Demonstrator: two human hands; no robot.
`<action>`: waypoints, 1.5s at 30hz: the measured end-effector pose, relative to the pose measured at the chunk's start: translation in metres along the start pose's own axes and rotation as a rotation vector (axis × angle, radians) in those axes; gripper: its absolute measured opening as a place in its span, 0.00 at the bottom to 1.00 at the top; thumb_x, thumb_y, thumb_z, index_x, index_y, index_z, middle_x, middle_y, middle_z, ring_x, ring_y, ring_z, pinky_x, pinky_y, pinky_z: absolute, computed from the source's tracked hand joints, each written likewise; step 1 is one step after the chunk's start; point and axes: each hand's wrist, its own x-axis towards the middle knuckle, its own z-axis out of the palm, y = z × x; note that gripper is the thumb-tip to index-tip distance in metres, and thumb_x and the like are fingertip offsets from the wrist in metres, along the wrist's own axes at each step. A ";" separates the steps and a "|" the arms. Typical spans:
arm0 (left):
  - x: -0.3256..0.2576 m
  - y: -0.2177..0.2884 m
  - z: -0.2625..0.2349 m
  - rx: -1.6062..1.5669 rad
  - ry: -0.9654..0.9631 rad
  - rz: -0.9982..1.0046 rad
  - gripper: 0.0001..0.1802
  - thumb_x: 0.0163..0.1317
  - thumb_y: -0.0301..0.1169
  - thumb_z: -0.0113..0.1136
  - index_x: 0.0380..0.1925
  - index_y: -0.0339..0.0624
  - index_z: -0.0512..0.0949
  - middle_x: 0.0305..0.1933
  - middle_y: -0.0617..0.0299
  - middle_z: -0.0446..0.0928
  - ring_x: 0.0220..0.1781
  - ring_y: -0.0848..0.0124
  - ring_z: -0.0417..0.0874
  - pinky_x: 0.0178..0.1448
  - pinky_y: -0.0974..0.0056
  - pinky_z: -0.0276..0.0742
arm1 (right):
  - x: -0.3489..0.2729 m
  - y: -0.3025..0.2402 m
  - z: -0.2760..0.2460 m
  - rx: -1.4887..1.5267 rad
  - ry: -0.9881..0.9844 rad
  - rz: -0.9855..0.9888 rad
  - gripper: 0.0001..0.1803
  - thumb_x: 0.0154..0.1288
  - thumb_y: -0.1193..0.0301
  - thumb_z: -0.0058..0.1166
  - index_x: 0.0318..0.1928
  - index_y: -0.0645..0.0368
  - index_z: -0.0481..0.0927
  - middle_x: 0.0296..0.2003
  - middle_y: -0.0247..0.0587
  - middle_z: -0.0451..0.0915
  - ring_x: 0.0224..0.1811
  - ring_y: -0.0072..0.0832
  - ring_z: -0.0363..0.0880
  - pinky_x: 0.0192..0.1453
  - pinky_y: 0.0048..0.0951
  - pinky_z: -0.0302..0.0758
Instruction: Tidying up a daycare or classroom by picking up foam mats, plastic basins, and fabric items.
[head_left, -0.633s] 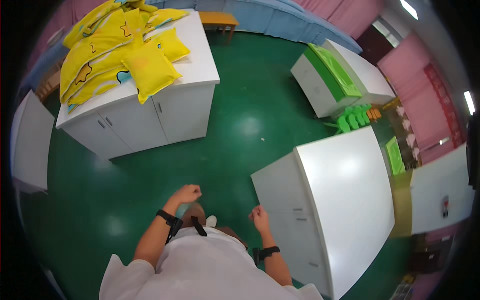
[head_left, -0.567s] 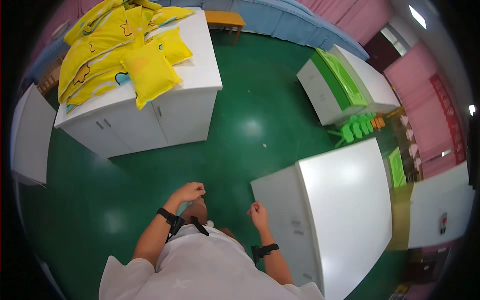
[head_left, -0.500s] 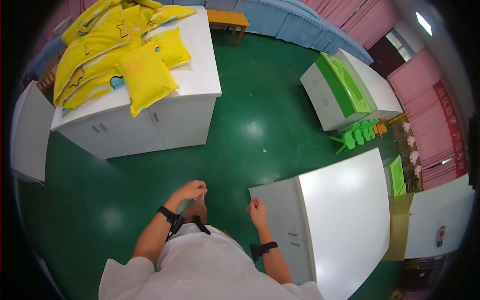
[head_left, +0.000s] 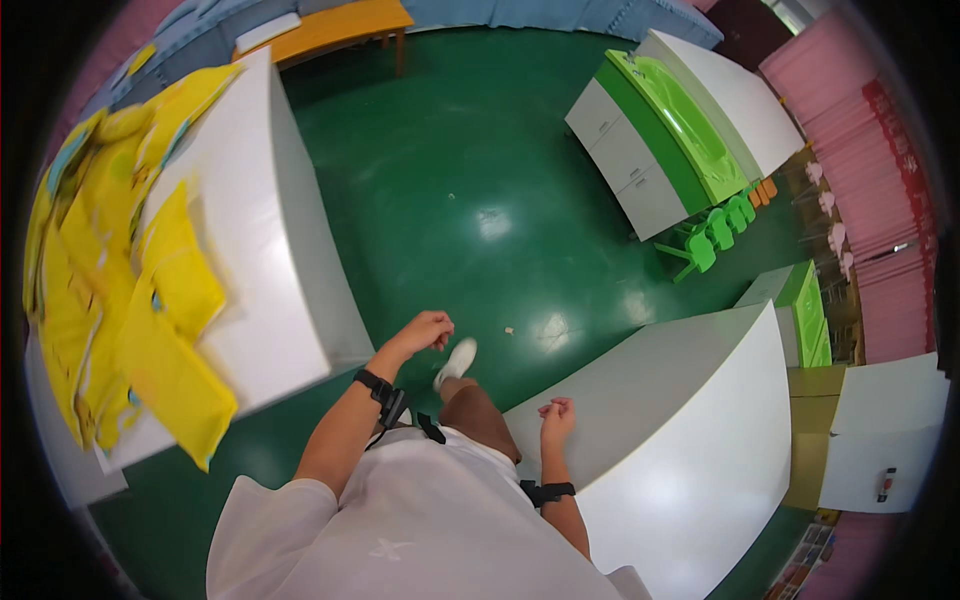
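My left hand (head_left: 428, 332) hangs over the green floor with its fingers curled in, and nothing shows in it. Below it, a white shoe (head_left: 457, 364) steps forward. My right hand (head_left: 557, 421), also with fingers bent inward and nothing visible in them, is in front of the grey side of a white cabinet (head_left: 690, 470) on my right. Neither hand seems to touch anything. On the left, yellow patterned bedding (head_left: 95, 270) and a yellow pillow (head_left: 175, 385) lie on another white-topped cabinet (head_left: 262, 270), away from my left hand.
Green floor (head_left: 400, 180) runs between the cabinets. A green-topped sink unit (head_left: 690, 130) stands far right, with small green chairs (head_left: 700, 245) beside it. An orange bench (head_left: 345, 28) is at the back left. Pink curtains (head_left: 830, 90) hang on the right.
I have moved forward and the view has turned right: the bedding cabinet has shifted left and nearer. Both hands swing with the step, still curled.
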 end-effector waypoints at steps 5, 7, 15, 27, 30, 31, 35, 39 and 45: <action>0.162 0.057 -0.059 -0.113 0.052 -0.059 0.09 0.60 0.34 0.51 0.27 0.41 0.73 0.21 0.64 0.73 0.21 0.74 0.75 0.25 0.71 0.68 | 0.171 0.020 0.009 -0.057 0.133 0.115 0.04 0.63 0.78 0.38 0.36 0.64 0.67 0.22 0.43 0.75 0.22 0.25 0.74 0.28 0.24 0.73; 0.206 0.079 -0.085 -0.098 0.188 -0.251 0.09 0.59 0.35 0.52 0.26 0.42 0.73 0.21 0.64 0.73 0.21 0.74 0.75 0.25 0.71 0.67 | 0.239 0.003 0.021 -0.064 0.152 0.151 0.05 0.61 0.80 0.38 0.35 0.65 0.68 0.24 0.44 0.76 0.24 0.26 0.76 0.31 0.26 0.75; 0.359 0.221 -0.170 -0.356 0.411 -0.069 0.06 0.57 0.34 0.53 0.26 0.45 0.73 0.22 0.66 0.72 0.21 0.76 0.73 0.26 0.72 0.67 | 0.538 -0.100 0.126 -0.263 -0.448 0.272 0.08 0.61 0.71 0.47 0.38 0.62 0.71 0.28 0.41 0.77 0.28 0.27 0.76 0.34 0.25 0.74; 0.682 0.445 -0.368 -0.452 0.602 0.003 0.05 0.57 0.33 0.52 0.25 0.46 0.71 0.19 0.68 0.70 0.18 0.77 0.69 0.23 0.72 0.62 | 0.912 -0.193 0.299 -0.378 -0.596 0.169 0.16 0.63 0.73 0.43 0.51 0.63 0.70 0.30 0.48 0.81 0.29 0.32 0.79 0.36 0.30 0.75; 0.768 0.527 -0.391 -0.411 0.564 0.026 0.06 0.58 0.33 0.51 0.26 0.45 0.71 0.19 0.67 0.70 0.19 0.77 0.69 0.24 0.72 0.62 | 0.974 -0.228 0.335 -0.021 -0.502 0.324 0.19 0.63 0.78 0.38 0.55 0.65 0.63 0.30 0.53 0.80 0.30 0.35 0.81 0.37 0.30 0.77; 0.801 0.557 -0.399 -0.398 0.527 0.056 0.06 0.58 0.33 0.50 0.26 0.45 0.72 0.19 0.67 0.70 0.19 0.77 0.69 0.24 0.72 0.63 | 1.005 -0.239 0.350 0.090 -0.448 0.372 0.19 0.62 0.81 0.35 0.56 0.66 0.60 0.30 0.55 0.80 0.31 0.37 0.82 0.37 0.31 0.78; 0.935 0.652 -0.431 -0.333 0.468 0.054 0.06 0.59 0.33 0.50 0.26 0.44 0.72 0.20 0.66 0.70 0.20 0.76 0.70 0.24 0.71 0.64 | 1.128 -0.270 0.398 0.075 -0.367 0.459 0.15 0.63 0.79 0.36 0.51 0.69 0.63 0.31 0.54 0.81 0.32 0.36 0.82 0.38 0.31 0.78; 1.059 0.721 -0.466 -0.341 0.460 0.028 0.07 0.58 0.33 0.51 0.26 0.44 0.72 0.20 0.66 0.70 0.20 0.76 0.70 0.25 0.71 0.65 | 1.274 -0.314 0.447 -0.313 -0.573 0.180 0.14 0.67 0.72 0.41 0.49 0.68 0.66 0.31 0.51 0.82 0.32 0.36 0.82 0.38 0.33 0.78; 1.187 0.843 -0.494 -0.463 0.475 0.158 0.06 0.60 0.33 0.51 0.28 0.44 0.72 0.21 0.67 0.70 0.21 0.77 0.70 0.26 0.73 0.66 | 1.481 -0.401 0.517 -0.072 -0.533 0.376 0.14 0.67 0.69 0.42 0.48 0.66 0.68 0.35 0.49 0.81 0.34 0.35 0.81 0.41 0.34 0.77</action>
